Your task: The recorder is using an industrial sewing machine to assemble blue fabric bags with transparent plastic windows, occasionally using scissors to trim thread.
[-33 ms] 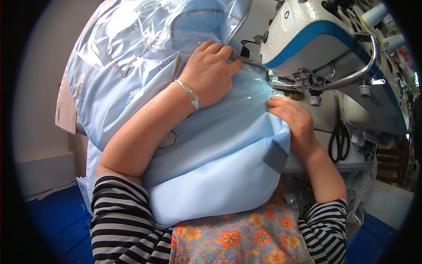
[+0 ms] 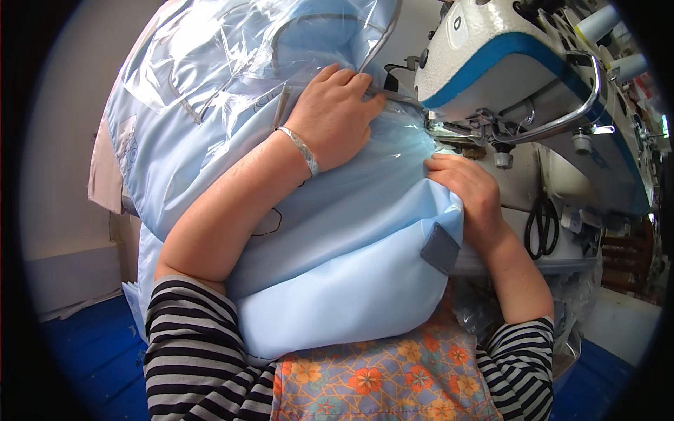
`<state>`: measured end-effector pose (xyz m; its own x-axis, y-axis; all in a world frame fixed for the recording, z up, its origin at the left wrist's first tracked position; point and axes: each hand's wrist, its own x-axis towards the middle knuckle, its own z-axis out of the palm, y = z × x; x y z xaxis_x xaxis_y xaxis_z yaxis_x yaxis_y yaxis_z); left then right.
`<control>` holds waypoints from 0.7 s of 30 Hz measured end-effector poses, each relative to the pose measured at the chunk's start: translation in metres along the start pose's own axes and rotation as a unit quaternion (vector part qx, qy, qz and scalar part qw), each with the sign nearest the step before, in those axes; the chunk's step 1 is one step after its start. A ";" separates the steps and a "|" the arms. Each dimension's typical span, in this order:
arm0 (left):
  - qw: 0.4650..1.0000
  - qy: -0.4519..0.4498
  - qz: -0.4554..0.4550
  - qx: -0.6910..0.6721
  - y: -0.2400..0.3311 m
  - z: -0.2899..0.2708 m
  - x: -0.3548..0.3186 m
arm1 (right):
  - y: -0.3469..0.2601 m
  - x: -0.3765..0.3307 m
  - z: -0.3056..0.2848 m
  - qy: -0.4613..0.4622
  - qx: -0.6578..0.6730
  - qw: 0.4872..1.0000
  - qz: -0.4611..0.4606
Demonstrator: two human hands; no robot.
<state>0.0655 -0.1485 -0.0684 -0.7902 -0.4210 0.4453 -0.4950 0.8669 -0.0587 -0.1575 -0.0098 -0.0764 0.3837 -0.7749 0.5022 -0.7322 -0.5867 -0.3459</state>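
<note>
Big pale blue cloth (image 2: 337, 302), partway through the sewing machine (image 2: 484, 77), I reckon
It's bunched between my apron (image 2: 379, 379) and the machine, so not finished I'd guess; stitches done, can't see. My left hand (image 2: 333, 116) on top, right hand (image 2: 467, 193) at the edge: fingers together, can't tell if pinching. Needle and right thumb hidden.

Cloth (image 2: 344, 288) lies left of the sewing machine (image 2: 505, 77), perhaps reaching under it, though the meeting point is hard to see. Scissors (image 2: 541, 204) rest on the table (image 2: 517, 223), right of the cloth.
</note>
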 end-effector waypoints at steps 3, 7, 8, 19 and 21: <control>0.996 -0.080 -0.044 -0.016 0.001 -0.008 -0.003 | -0.001 0.003 0.002 0.002 0.005 1.000 -0.005; 0.996 -0.059 -0.033 -0.051 -0.001 0.012 -0.007 | 0.000 -0.003 0.002 0.005 -0.010 1.000 -0.014; 0.998 -0.015 -0.014 -0.066 0.000 0.015 -0.007 | 0.004 -0.008 0.003 0.001 -0.018 1.000 -0.011; 0.983 -0.182 -0.032 0.000 0.031 0.012 0.017 | 0.002 -0.015 0.006 -0.062 0.056 0.995 0.049; 0.973 -0.210 -0.089 -0.033 0.058 0.015 0.028 | -0.018 -0.009 -0.004 -0.120 0.131 0.974 0.140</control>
<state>0.0094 -0.1145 -0.0730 -0.7789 -0.6260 0.0387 -0.6242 0.7797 0.0490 -0.1498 0.0085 -0.0712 0.3333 -0.9275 0.1692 -0.6704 -0.3594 -0.6491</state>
